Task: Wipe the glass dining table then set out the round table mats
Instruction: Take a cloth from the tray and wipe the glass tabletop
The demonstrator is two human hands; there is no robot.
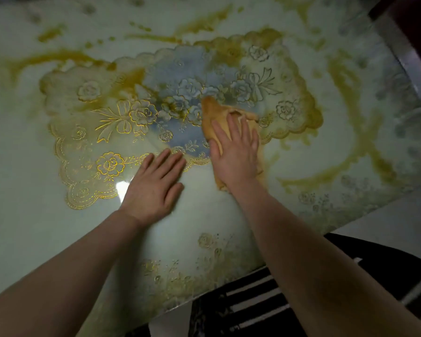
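R grip [233, 152] flat, fingers apart, on cloth [212, 113]; L grip [153, 183] flat on table [22, 190].

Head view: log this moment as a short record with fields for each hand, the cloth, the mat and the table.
left hand: flat, palm down, on the mat's near edge
right hand: palm down, pressing the cloth
cloth: yellow-orange, crumpled, lying on the mat
mat: clear, scalloped, gold flower pattern, flat on the table
table: glossy glass, marbled green and yellow
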